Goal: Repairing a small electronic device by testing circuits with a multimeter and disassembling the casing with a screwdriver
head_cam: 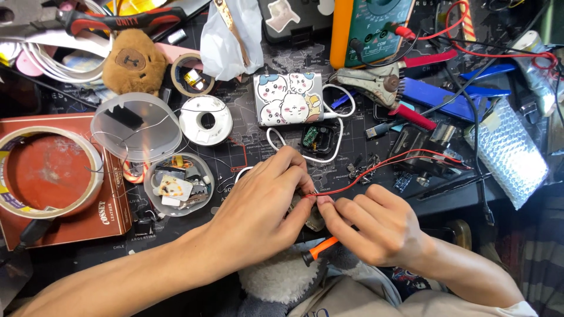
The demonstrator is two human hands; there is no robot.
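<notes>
My left hand (258, 205) and my right hand (373, 226) meet at the middle of the desk, fingertips pinched together on the end of a thin red wire (376, 170). The wire runs up and right to a small dark device (426, 154). A small greyish part (314, 220) sits half hidden beneath my fingers. An orange-handled tool (320, 249) lies just below my hands, on a fluffy white and grey cloth (282, 282).
A cluttered dark mat (258, 149) holds a round clear tub of small parts (178, 185), its lid (136, 126), a white solder spool (205, 120), a cartoon-printed power bank (288, 98), a tape roll (44, 170) on a brown box, a multimeter (370, 29), wire strippers (376, 82), bubble wrap (508, 155).
</notes>
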